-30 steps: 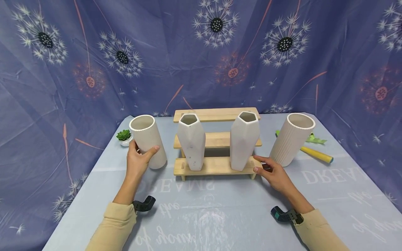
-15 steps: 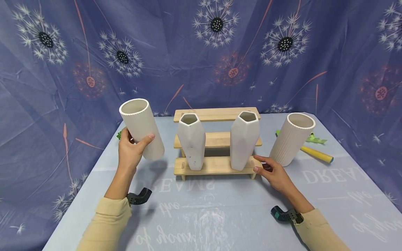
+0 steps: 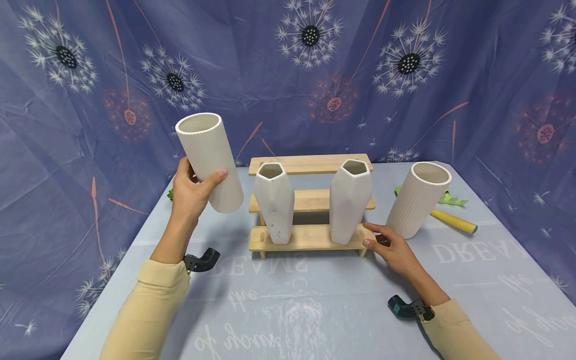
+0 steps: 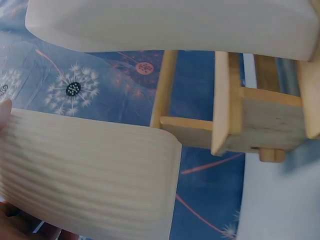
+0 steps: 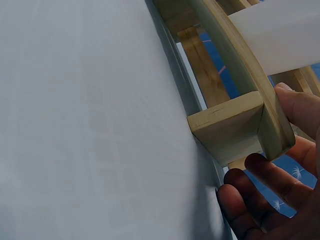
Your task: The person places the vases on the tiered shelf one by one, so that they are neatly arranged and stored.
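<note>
My left hand [image 3: 191,192] grips a white ribbed cylindrical vase [image 3: 213,165], thumb on its near side and fingers round its left. The vase is raised off the table, tilted, left of a three-tier wooden stand [image 3: 310,240]. In the left wrist view, the ribbed vase [image 4: 90,170] has its base pointing towards the stand's end. On the lowest shelf stand two white faceted vases, one left [image 3: 274,202] and one right [image 3: 351,205]. My right hand [image 3: 396,252] holds the lowest shelf's right end; in the right wrist view, thumb and fingers pinch the shelf end [image 5: 275,125].
Right of the stand is a second ribbed vase [image 3: 416,205]. Behind it lie a yellow stick [image 3: 454,221] and a green ribbon-like piece [image 3: 452,200]. A small green plant [image 3: 170,194] is mostly hidden behind my left hand. A blue patterned curtain [image 3: 252,75] hangs behind the table [image 3: 288,300].
My left hand has lifted the ribbed vase from the table, first up and slightly left, then higher and a little right. My right hand and the stand have stayed put.
</note>
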### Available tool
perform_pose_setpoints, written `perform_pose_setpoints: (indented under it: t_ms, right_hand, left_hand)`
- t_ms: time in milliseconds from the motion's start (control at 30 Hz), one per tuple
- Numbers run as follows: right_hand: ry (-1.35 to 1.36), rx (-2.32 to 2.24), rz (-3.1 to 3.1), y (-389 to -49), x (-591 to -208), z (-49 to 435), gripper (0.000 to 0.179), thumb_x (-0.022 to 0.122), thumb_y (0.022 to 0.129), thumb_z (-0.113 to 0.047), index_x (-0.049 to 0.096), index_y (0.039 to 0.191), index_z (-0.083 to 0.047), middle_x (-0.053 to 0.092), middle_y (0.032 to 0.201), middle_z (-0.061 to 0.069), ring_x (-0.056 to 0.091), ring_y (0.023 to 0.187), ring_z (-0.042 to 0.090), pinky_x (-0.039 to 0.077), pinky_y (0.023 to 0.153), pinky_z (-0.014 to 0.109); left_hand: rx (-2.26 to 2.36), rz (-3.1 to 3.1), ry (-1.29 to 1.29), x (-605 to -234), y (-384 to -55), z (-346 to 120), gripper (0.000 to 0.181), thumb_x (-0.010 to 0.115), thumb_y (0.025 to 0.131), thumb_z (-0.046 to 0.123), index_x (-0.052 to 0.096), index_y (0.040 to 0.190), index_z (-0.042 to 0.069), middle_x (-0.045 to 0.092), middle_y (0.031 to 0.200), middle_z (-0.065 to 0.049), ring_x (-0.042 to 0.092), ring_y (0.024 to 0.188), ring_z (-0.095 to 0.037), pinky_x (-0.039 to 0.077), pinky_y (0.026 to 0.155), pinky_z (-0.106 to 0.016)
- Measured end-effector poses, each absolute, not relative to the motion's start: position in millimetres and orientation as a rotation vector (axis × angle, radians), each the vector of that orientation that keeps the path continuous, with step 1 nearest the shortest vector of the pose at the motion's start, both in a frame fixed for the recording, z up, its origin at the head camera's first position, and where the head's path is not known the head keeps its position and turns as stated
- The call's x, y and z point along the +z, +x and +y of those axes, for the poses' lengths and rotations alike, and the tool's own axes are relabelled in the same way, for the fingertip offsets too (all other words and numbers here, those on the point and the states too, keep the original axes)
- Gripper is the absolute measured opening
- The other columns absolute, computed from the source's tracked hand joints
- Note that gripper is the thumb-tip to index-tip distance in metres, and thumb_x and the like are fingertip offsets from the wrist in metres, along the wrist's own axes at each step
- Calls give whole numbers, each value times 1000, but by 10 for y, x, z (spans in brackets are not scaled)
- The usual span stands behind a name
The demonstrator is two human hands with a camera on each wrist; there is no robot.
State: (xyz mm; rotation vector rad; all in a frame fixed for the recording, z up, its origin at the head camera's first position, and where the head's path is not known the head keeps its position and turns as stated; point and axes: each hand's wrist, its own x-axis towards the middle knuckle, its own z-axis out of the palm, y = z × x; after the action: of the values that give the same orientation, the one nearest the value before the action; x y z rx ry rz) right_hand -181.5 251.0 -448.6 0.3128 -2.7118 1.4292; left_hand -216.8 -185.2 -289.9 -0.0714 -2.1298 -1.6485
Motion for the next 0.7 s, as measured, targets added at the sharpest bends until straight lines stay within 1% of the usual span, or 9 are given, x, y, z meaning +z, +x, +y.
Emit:
perform_pose_setpoints:
  t_ms: [133,233,433,567,700]
  right_hand:
    - [330,1445,-2696,-1815,-4484,2513,49,66,89,-24,53,134,-10,55,130,18,55,94,5,49,72,21]
    - [332,1458,-2693,-1812,-4478,2515,49,66,89,-23,53,134,-10,55,130,18,55,93,5,49,71,21]
    - [325,1461,-2699,-1799,-4462,2514,50,65,89,-24,51,136,-11,54,131,18,57,95,14,49,71,22]
    - [329,1458,-2702,-1797,-4463,2511,51,65,89,-24,51,136,-11,54,131,19,58,95,17,49,70,22]
    - [323,1469,-2701,-1795,-4467,2511,51,66,89,-24,51,136,-11,54,131,18,57,96,16,49,70,22]
  left_hand:
    - [-1663,-2139,-142,-2807,-2216,-1789,70,77,77,26,42,137,19,52,127,-5,52,109,-14,46,89,-38]
    - [-1680,-2139,-193,-2733,-2261,-1734,69,76,78,26,41,137,18,51,128,-7,53,111,-17,45,93,-42]
    - [-1718,-2152,-279,-2604,-2379,-1616,70,77,77,26,41,136,17,51,130,-10,53,115,-22,44,97,-46]
    - [-1736,-2171,-326,-2551,-2460,-1555,72,77,77,28,39,138,19,50,131,-11,53,116,-24,44,98,-47]
    - [-1741,-2182,-351,-2511,-2530,-1499,73,78,77,31,40,137,19,51,130,-10,54,114,-22,45,96,-44]
